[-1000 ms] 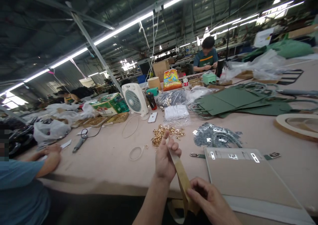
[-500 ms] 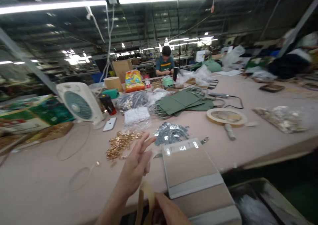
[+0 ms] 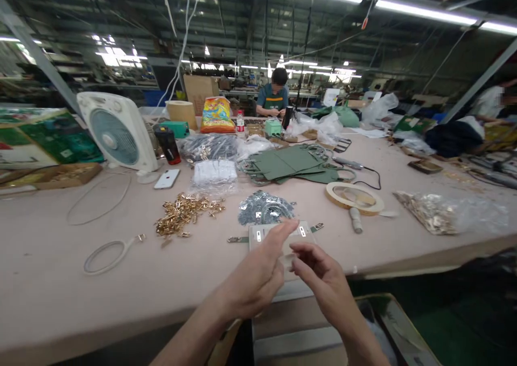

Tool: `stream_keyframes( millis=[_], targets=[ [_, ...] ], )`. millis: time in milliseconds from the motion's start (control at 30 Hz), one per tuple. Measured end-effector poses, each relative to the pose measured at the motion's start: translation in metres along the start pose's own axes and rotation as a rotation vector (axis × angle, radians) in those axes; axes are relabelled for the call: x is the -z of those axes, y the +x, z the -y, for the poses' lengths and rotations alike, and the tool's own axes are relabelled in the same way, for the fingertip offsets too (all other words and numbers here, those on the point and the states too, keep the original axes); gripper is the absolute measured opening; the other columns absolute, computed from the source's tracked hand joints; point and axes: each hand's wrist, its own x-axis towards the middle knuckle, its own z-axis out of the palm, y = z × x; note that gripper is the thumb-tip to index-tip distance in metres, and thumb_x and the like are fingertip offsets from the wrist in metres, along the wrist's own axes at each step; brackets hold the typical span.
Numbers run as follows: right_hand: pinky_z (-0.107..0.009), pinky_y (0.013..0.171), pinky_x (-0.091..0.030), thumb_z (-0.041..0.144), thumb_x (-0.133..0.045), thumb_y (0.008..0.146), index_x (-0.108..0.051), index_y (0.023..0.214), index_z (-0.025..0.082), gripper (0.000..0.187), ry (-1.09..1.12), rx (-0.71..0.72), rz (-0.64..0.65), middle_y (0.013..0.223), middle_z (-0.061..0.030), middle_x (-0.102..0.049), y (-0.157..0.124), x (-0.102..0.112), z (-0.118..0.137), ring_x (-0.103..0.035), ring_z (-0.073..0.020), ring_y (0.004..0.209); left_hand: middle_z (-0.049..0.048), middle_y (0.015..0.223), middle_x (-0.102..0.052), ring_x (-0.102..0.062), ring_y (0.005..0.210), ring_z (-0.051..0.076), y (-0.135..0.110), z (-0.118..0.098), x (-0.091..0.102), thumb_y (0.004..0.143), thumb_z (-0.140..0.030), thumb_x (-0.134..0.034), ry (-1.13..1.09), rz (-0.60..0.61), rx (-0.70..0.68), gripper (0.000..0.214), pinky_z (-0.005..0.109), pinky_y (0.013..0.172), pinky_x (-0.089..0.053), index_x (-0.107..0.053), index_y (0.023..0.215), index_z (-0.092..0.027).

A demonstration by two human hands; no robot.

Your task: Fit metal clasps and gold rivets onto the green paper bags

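Note:
My left hand [image 3: 260,271] is over a flat panel [image 3: 254,236], its index finger stretched up and to the right. Facing it from the right, my right hand [image 3: 325,280] has curled fingers, thumb and fingertips drawn close together. A small pale strip [image 3: 287,260], seemingly tape, spans the gap between the hands, pinched at both sides. The hands cover much of the panel, which has metal plates in slots near its far edge. Green tabs with metal fittings [image 3: 237,240] stick out on both sides of it. A stack of similar panels [image 3: 299,339] lies nearer me.
Gold clasps [image 3: 177,215] are heaped at left, beside a looped strap [image 3: 105,255]. Grey metal plates [image 3: 262,207] lie beyond the panel. A tape roll [image 3: 355,198], green pieces [image 3: 291,164], a phone [image 3: 167,179] and a fan [image 3: 117,134] stand around. A co-worker [image 3: 274,96] sits opposite.
My right hand has risen from the table edge to meet my left hand above the panel, with the pale strip between them. My left hand has moved right. The view has shifted.

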Motion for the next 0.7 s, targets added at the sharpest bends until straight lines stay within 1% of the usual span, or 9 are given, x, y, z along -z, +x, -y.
stream_keyframes(
  millis=[67,133,167,233,300,367,433,600,700],
  targets=[
    [-0.029,0.078,-0.055,0.047,-0.072,0.093,-0.071,0.104,0.02,0.029,-0.03,0.015,-0.011,0.094,-0.0047,-0.069,-0.001,-0.005,-0.001,-0.065,-0.0191,0.085,0.0123,0.155,-0.051,-0.042,0.145,0.034,0.0,0.0,0.0,0.073,0.007,-0.061,0.062,0.014,-0.022,0.074,0.048,0.117,-0.039,-0.064,0.141,-0.023],
    [-0.028,0.075,-0.054,0.046,-0.072,0.094,-0.071,0.098,0.02,0.026,-0.053,0.033,-0.018,0.091,-0.0039,-0.069,-0.003,-0.007,-0.002,-0.064,-0.0183,0.082,0.0128,0.154,-0.052,-0.044,0.144,0.033,-0.001,0.002,0.002,0.075,0.005,-0.064,0.102,-0.008,-0.034,0.07,0.047,0.118,-0.038,-0.066,0.138,-0.023],
    [-0.028,0.075,-0.053,0.046,-0.071,0.095,-0.071,0.097,0.02,0.026,-0.058,0.045,-0.021,0.09,-0.0036,-0.068,-0.004,-0.007,-0.002,-0.064,-0.0182,0.082,0.0133,0.152,-0.054,-0.051,0.137,0.033,-0.001,0.004,0.003,0.077,0.003,-0.066,0.122,-0.02,-0.032,0.065,0.045,0.113,-0.043,-0.068,0.136,-0.024],
    [-0.028,0.074,-0.053,0.046,-0.07,0.095,-0.072,0.097,0.02,0.026,-0.063,0.062,-0.024,0.089,-0.0031,-0.068,-0.005,-0.006,-0.001,-0.064,-0.0181,0.081,0.0131,0.136,-0.066,-0.067,0.11,0.028,-0.002,0.008,0.006,0.084,-0.005,-0.066,0.214,0.009,-0.006,0.048,0.038,0.095,-0.054,-0.073,0.127,-0.025],
    [-0.028,0.073,-0.053,0.046,-0.07,0.095,-0.072,0.099,0.02,0.026,-0.072,0.065,-0.022,0.087,-0.003,-0.068,-0.007,-0.003,0.0,-0.063,-0.0179,0.079,0.0084,0.106,-0.075,-0.067,0.078,0.019,-0.002,0.013,0.009,0.093,-0.013,-0.06,0.374,0.101,0.048,0.029,0.03,0.076,-0.054,-0.077,0.114,-0.024],
    [-0.028,0.072,-0.052,0.046,-0.07,0.096,-0.071,0.099,0.02,0.026,-0.092,0.069,-0.007,0.087,-0.0033,-0.068,-0.008,0.0,0.003,-0.063,-0.0177,0.078,0.0034,0.084,-0.072,-0.061,0.063,0.014,-0.003,0.017,0.01,0.098,-0.019,-0.055,0.504,0.169,0.102,0.024,0.026,0.067,-0.05,-0.078,0.102,-0.021],
    [-0.027,0.073,-0.052,0.045,-0.069,0.096,-0.071,0.099,0.02,0.025,-0.123,0.083,0.007,0.087,-0.0032,-0.067,-0.008,0.003,0.005,-0.062,-0.0174,0.079,0.0022,0.079,-0.07,-0.06,0.061,0.013,-0.004,0.021,0.01,0.1,-0.023,-0.053,0.551,0.176,0.129,0.025,0.024,0.063,-0.048,-0.078,0.098,-0.02],
    [-0.027,0.074,-0.054,0.045,-0.064,0.099,-0.071,0.097,0.02,0.026,-0.236,0.107,0.035,0.084,-0.0026,-0.067,-0.008,0.008,0.002,-0.064,-0.0177,0.079,0.0019,0.079,-0.07,-0.059,0.06,0.014,-0.004,0.028,0.009,0.101,-0.028,-0.051,0.562,0.161,0.145,0.027,0.023,0.06,-0.044,-0.077,0.1,-0.02],
    [-0.03,0.08,-0.056,0.044,-0.064,0.099,-0.071,0.111,0.021,0.026,-0.369,0.126,0.035,0.097,-0.0053,-0.072,-0.006,0.014,-0.004,-0.068,-0.0196,0.086,0.0014,0.079,-0.07,-0.061,0.067,0.015,-0.004,0.034,0.01,0.102,-0.026,-0.049,0.617,0.127,0.124,0.027,0.025,0.067,-0.044,-0.073,0.092,-0.02]
  ],
)
